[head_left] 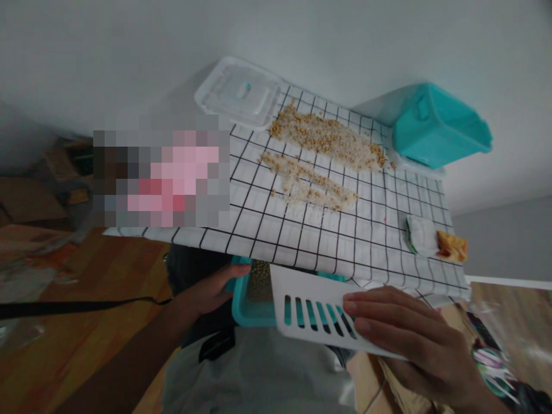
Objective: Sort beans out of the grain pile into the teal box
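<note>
My left hand [215,286] grips the left rim of a teal plastic bin [240,307], held just below the table's near edge. Small greenish-brown beans [260,282] lie inside it. A white slotted turner [308,286] is in my right hand [418,330], its wide blade over the bin and covering much of its opening. The fingers of that hand press along the blade near the slots. On the table, a long strip of yellow beans mixed with white grains [330,138] lies farther back, and a smaller strip [317,187] lies nearer.
A black-and-white checked cloth [254,218] covers the table. At the back are a clear plastic lid [241,95] and a teal container [435,129] against the wall. A white-and-green packet [421,236] and an orange wrapper [452,246] lie at right. A blurred patch hides the left end.
</note>
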Tool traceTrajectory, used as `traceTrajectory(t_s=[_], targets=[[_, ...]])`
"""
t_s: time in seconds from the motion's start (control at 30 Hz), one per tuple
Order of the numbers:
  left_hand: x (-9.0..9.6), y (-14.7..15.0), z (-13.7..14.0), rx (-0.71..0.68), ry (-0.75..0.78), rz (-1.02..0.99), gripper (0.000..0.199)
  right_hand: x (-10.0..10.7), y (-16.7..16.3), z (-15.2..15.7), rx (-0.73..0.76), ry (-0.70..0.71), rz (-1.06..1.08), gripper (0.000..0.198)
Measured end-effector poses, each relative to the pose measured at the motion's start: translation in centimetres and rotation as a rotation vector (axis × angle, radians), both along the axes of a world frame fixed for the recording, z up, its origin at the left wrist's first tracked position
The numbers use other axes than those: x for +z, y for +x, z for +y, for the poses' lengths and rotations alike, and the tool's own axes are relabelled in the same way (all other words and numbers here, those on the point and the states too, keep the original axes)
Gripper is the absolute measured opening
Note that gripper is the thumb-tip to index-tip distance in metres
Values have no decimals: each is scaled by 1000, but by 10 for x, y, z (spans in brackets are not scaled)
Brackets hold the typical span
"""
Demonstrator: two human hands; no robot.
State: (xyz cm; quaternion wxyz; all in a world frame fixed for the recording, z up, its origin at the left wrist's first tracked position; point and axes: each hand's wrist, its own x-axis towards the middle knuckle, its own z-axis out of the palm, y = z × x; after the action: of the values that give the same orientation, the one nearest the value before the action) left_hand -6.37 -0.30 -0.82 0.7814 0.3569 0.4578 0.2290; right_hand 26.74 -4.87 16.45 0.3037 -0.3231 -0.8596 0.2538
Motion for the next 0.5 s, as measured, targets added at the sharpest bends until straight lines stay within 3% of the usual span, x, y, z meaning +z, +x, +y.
traceTrajectory(t_s=[0.13,0.3,0.5], targets=[[-7,-6,-2,4,27,21,28,-7,5,5,-61,2,21,56],[-26,-22,-8,-77,354,253,36,-27,9,19,-122,-33,52,58],[-45,-34,-14,-209,456,410,43,-42,6,45,-121,0,26,53]])
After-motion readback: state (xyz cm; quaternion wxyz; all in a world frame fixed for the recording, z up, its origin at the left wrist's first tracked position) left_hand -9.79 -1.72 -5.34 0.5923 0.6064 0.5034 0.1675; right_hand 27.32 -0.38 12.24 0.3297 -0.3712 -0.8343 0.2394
